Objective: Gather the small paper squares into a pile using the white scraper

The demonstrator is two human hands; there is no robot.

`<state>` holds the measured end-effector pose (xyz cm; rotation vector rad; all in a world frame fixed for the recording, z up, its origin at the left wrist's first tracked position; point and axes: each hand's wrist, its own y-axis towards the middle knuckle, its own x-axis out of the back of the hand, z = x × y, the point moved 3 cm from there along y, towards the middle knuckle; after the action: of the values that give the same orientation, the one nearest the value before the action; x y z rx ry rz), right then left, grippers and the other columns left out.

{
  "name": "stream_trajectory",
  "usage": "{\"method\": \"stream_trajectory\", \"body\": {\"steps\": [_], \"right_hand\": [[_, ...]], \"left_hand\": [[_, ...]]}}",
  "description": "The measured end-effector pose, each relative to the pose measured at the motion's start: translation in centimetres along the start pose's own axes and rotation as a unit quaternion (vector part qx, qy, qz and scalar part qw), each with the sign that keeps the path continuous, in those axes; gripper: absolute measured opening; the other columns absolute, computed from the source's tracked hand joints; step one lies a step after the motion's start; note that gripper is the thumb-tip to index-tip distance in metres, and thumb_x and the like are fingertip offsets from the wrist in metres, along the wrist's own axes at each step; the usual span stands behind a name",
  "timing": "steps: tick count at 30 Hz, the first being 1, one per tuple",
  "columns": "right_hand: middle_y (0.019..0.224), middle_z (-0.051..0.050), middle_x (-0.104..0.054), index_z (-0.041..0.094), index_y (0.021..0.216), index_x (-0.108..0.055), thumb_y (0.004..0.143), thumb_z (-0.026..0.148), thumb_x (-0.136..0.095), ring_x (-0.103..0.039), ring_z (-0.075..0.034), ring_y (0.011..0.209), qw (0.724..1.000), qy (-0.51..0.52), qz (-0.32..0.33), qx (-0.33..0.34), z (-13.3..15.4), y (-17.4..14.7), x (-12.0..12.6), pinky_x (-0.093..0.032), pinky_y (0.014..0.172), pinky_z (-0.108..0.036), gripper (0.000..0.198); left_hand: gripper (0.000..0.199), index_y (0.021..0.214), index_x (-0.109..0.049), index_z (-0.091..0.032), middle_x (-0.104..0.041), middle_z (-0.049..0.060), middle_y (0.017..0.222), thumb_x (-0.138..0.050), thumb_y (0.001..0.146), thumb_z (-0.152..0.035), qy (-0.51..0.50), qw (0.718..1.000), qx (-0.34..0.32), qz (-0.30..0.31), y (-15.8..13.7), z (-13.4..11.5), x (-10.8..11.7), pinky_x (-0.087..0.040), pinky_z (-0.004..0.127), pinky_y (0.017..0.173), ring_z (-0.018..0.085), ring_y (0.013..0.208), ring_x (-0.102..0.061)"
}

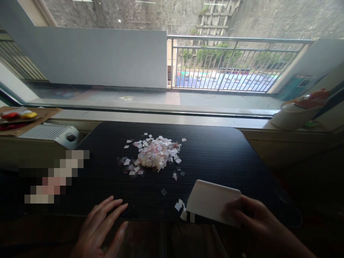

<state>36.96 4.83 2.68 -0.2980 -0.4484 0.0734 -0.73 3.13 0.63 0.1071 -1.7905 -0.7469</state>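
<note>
My right hand (251,215) grips a flat white plastic scraper (212,200) by its right side, low over the table's near edge. A few small paper scraps (178,205) lie against the scraper's left edge. My left hand (103,222) rests at the near edge of the table with its fingers stretched out, holding nothing. Farther back, a pile of small cut squares of paper and clear film (157,152) sits mid-table, with loose pieces scattered round it.
The black table (215,154) stands against a window sill. On the left are a grey-white appliance with a knob (51,134) and a cardboard sheet (48,116) bearing red and yellow items. A white container (291,114) stands on the right sill. A blurred patch (53,179) covers the left side.
</note>
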Motion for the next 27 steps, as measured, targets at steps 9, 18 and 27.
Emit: {"method": "stream_trajectory", "body": {"steps": [9, 18, 27], "right_hand": [[0.071, -0.004, -0.072, 0.017, 0.070, -0.070, 0.074, 0.043, -0.062, -0.066, -0.022, 0.072, 1.000, -0.001, 0.004, 0.008, 0.6, 0.2, 0.5, -0.052, 0.065, -0.029, 0.027], [0.072, -0.003, -0.072, 0.017, 0.072, -0.070, 0.072, 0.040, -0.064, -0.066, -0.021, 0.071, 0.999, 0.012, 0.015, 0.026, 0.8, 1.7, -0.3, -0.053, 0.062, -0.028, 0.024], [0.065, -0.001, -0.068, 0.017, 0.067, -0.068, 0.072, 0.038, -0.064, -0.063, -0.018, 0.064, 1.000, 0.013, 0.022, 0.005, 0.8, 0.6, -0.6, -0.050, 0.057, -0.024, 0.022]], "left_hand": [[0.029, 0.111, -0.059, -0.027, -0.064, 0.004, 0.109, -0.052, 0.084, -0.035, -0.006, 1.000, 0.017, 0.006, 0.1, -0.4, 0.2, -0.048, 0.038, 0.090, 0.024, 0.108, -0.057], [0.030, 0.111, -0.059, -0.028, -0.066, 0.003, 0.107, -0.051, 0.083, -0.038, 0.010, 1.000, 0.017, 0.007, -0.5, 0.1, 0.0, -0.046, 0.039, 0.091, 0.024, 0.106, -0.058], [0.029, 0.111, -0.058, -0.025, -0.064, 0.005, 0.108, -0.049, 0.085, -0.037, 0.010, 1.000, 0.006, 0.011, 0.0, -0.5, 0.0, -0.045, 0.040, 0.090, 0.025, 0.107, -0.057]]}}
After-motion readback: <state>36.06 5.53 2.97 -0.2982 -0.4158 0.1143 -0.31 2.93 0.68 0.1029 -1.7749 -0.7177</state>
